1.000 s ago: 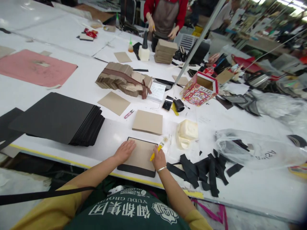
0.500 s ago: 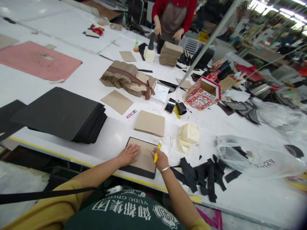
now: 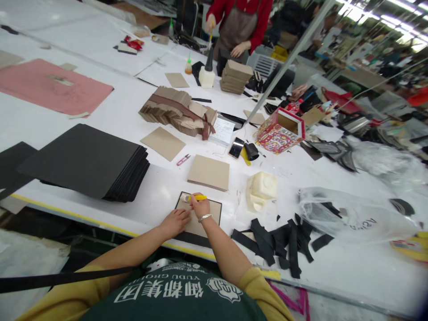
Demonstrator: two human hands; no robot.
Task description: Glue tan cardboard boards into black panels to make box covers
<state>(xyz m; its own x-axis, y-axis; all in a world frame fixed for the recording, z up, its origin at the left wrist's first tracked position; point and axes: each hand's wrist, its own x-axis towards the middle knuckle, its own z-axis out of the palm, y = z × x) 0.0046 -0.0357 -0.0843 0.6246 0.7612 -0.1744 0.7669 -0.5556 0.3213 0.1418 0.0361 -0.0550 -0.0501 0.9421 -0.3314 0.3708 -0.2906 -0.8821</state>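
Right hand (image 3: 199,206) clamped on brush (image 3: 199,197), bristles (image 3: 184,197) at board's (image 3: 195,225) far left corner, contact unclear, left hand (image 3: 175,222) laid flat on its left side, board partly hidden by both, atop black sheet (image 3: 194,240) near surface's (image 3: 160,192) edge, co-worker (image 3: 236,27) cut off above.

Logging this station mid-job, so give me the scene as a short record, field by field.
Left hand: resting on tan board
Right hand: holding yellow-handled brush, bristles near the board's far-left corner
Under the board: black sheet
Beyond the board: thick tan stack
Left side: stack of black sheets
Right side: cream container, black strips
Across: co-worker in red sleeves
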